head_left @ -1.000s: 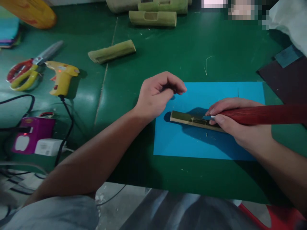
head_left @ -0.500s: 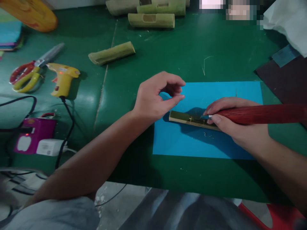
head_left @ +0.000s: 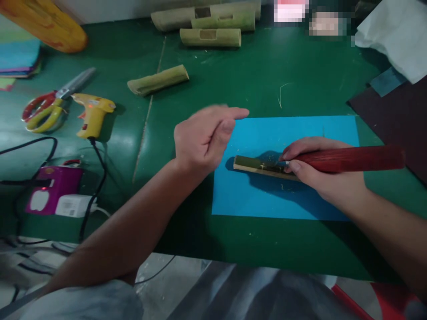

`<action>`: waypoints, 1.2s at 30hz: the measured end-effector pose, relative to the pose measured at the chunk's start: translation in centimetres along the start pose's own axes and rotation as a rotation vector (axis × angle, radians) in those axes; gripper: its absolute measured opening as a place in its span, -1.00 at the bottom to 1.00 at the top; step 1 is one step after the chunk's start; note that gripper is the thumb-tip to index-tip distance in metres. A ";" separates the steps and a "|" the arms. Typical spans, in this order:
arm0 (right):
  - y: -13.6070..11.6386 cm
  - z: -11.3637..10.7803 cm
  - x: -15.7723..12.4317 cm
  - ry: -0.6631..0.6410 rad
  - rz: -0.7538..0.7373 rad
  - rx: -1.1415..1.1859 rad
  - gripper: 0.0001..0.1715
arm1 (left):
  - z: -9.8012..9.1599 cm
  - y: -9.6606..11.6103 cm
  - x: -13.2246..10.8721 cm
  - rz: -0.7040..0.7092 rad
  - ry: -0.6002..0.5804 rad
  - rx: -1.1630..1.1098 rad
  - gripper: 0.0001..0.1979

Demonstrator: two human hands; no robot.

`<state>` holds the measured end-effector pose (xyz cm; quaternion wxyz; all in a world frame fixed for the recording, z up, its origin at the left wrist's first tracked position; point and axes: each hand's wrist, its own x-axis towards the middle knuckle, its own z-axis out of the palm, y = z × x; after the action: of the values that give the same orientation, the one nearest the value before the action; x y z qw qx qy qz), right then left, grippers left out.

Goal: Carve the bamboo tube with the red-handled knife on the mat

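Observation:
My right hand (head_left: 320, 160) is closed around the thick red wooden handle of a carving knife (head_left: 353, 158). Its short metal tip points left and meets the upper side of a small bamboo piece (head_left: 247, 163), where a pale notch shows. Part of the bamboo's right end is hidden under that hand. Beneath it lies a sheet of blue paper (head_left: 230, 200), with thin shavings scattered about. To the left, above the paper's edge, my left hand (head_left: 207, 135) is raised with nothing visible in it. Its fingers stretch to the right, the thumb lying alongside them.
Several cut bamboo tubes (head_left: 210, 38) lie at the back, and another bamboo piece (head_left: 158, 81) rests nearer. Scissors (head_left: 46, 109), a yellow glue gun (head_left: 93, 113) and a purple power adapter (head_left: 55, 189) with cables occupy the left. Dark sheets (head_left: 390, 120) lie on the right.
My left hand has moved left, its thumb closing in against the straightened fingers. My right hand still holds the knife at the bamboo. The whole view has shifted slightly.

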<state>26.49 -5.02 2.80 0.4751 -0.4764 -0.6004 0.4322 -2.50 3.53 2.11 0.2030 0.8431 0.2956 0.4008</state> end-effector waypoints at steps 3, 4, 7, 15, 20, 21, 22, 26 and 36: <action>-0.4 0.0 -0.1 0.000 0.069 -0.003 -0.92 | 0.1 -0.6 0.7 0.172 0.108 0.166 -0.50; -0.6 0.1 -0.1 0.006 0.092 -0.007 -0.93 | 0.3 -0.7 0.9 0.204 0.112 0.188 -0.56; -0.6 0.2 -0.2 0.012 0.129 -0.020 -0.91 | 0.9 -0.9 1.0 0.037 0.138 0.072 -0.93; 0.5 0.5 -0.5 0.040 0.109 0.031 -0.87 | -0.1 -0.6 1.2 0.118 0.223 0.266 -0.66; 0.5 0.4 -0.4 0.033 0.069 -0.021 -0.86 | 0.1 -1.6 1.4 0.144 0.130 0.361 -0.74; 0.4 0.3 -0.4 0.032 0.064 -0.023 -0.84 | 0.3 -1.6 1.2 0.070 0.087 0.318 -0.73; 0.3 0.3 -0.3 0.026 0.068 -0.021 -0.82 | 0.5 -1.4 1.0 0.010 0.063 0.269 -0.74; -0.5 0.2 0.1 -0.009 0.127 -0.008 -0.84 | 0.2 -0.7 0.4 -0.029 0.109 0.171 -0.75; -0.6 0.3 0.1 -0.016 0.128 0.034 -0.91 | 0.0 -3.6 0.8 0.225 0.254 0.189 -0.47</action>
<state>26.06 -5.08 3.32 0.4498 -0.5021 -0.5649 0.4758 -3.34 6.76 0.46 0.0378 0.8287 0.2591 0.4946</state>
